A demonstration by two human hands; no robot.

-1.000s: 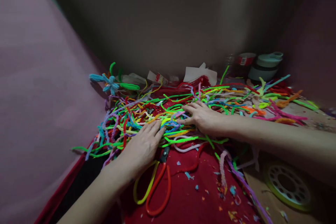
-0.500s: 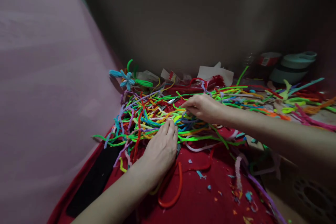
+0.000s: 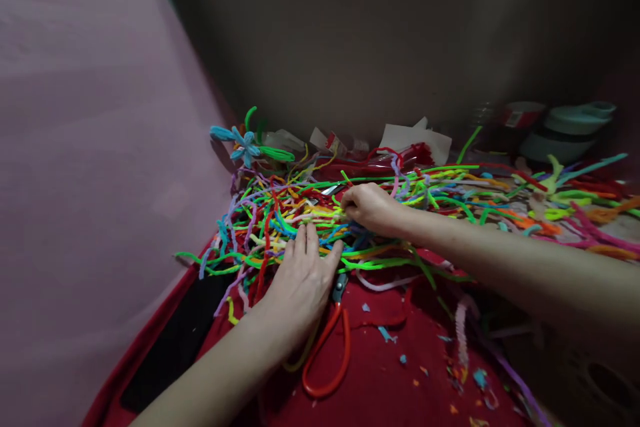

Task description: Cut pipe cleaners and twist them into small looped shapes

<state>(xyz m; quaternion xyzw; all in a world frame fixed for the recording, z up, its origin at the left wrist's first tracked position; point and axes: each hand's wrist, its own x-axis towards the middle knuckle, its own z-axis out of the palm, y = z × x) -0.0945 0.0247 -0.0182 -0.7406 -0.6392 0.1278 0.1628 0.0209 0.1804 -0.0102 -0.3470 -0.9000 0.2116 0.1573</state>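
Note:
A tangled heap of many-coloured pipe cleaners point(image 3: 260, 213) lies across the red cloth point(image 3: 390, 380). My left hand point(image 3: 303, 273) rests palm down on its near edge, fingers stretched out and thumb apart. At the middle of the heap is my right hand point(image 3: 373, 207), its fingers curled in and pointing down among the strands. Whatever those fingertips grip is hidden. Beside my left hand lie scissors with red-orange loop handles point(image 3: 327, 353); pipe cleaners cover their blades. Behind the right hand's fingers, a shiny metal blade point(image 3: 330, 191) shows among the strands.
A blue pipe-cleaner flower point(image 3: 245, 147) stands at the back left. Along the wall are white paper point(image 3: 420, 140) and a lidded pale-blue container point(image 3: 565, 130). A flat black object point(image 3: 173, 347) lies at the left edge. Small coloured scraps point(image 3: 480, 377) dot the cloth's right side.
My left hand has spread its fingers and shifted slightly left, uncovering the scissors' pivot. My right hand has curled its fingers more tightly and moved slightly left.

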